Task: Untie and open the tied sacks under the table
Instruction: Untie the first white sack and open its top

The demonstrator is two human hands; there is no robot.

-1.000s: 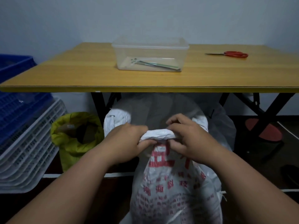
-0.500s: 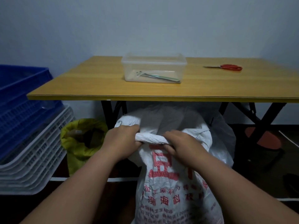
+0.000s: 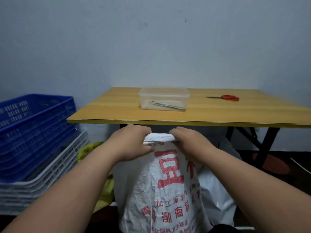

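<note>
While wooden table [image 3: 117,113] stands just beyond knuckles, white woven sack [image 3: 161,190] with red print hangs below both hands; left hand [image 3: 133,142] and right hand [image 3: 188,143] each grip rolled sack top [image 3: 159,137] between them.

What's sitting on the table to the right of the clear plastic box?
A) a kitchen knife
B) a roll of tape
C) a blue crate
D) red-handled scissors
D: red-handled scissors lie on the wooden table to the right of the clear plastic box, apart from it; the blue crate is stacked off to the table's left.
</note>
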